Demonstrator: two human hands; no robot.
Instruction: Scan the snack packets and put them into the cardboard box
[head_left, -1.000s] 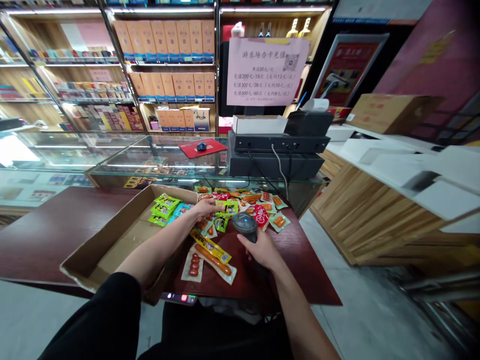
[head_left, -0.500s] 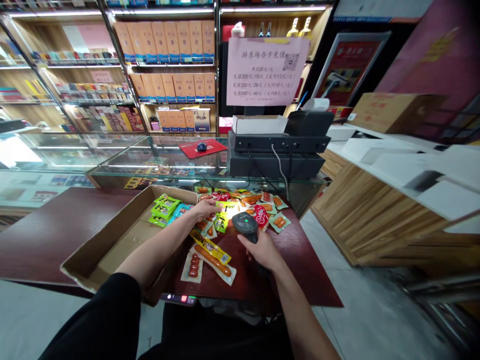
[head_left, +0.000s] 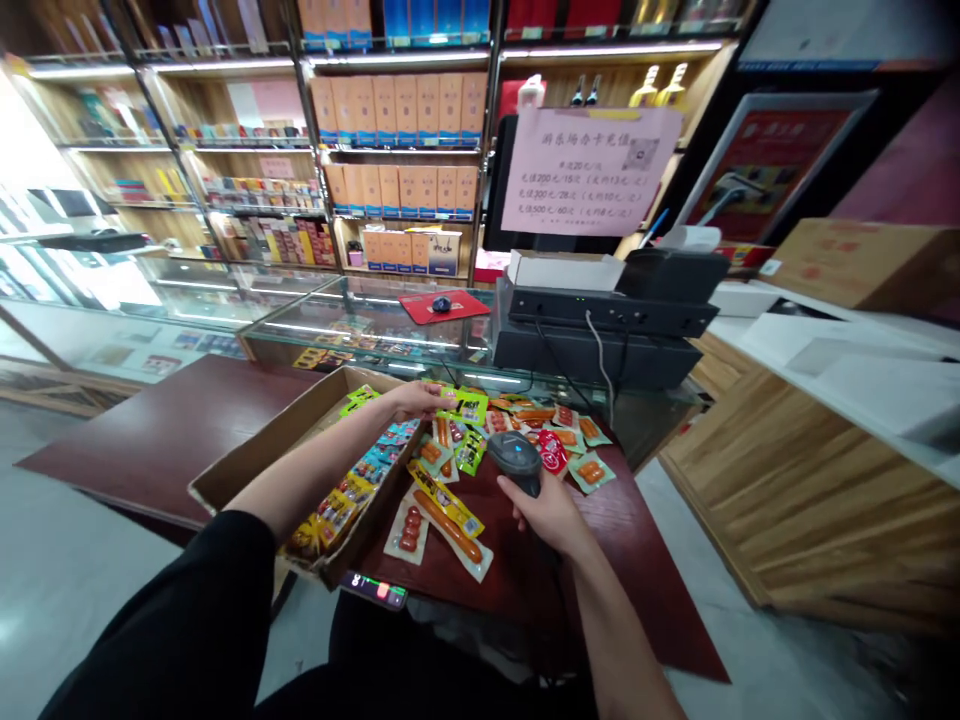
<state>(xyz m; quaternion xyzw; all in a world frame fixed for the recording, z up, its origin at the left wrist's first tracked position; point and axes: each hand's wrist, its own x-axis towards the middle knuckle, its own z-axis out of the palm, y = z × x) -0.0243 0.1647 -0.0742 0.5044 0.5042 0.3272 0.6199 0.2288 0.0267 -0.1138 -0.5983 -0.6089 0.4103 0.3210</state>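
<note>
My left hand pinches a green-yellow snack packet above the heap of packets, past the right wall of the cardboard box. In my right hand is a dark barcode scanner, its head tilted toward the packet with a small blue light on top. Around them lie another green packet, a red packet and several clear-packed sausages. Nearer me are a long sausage, a yellow packet and a pack of small red sausages. Yellow and blue packets sit inside the box.
A phone lies at the near table edge. Behind the dark red table stand a glass display counter, a mouse on a red mat and a black till machine. Wooden cabinets flank the right.
My view has swung left, so the scene sits further right. The scanner's light was green and is now blue, and the bright beam on the held packet is gone.
</note>
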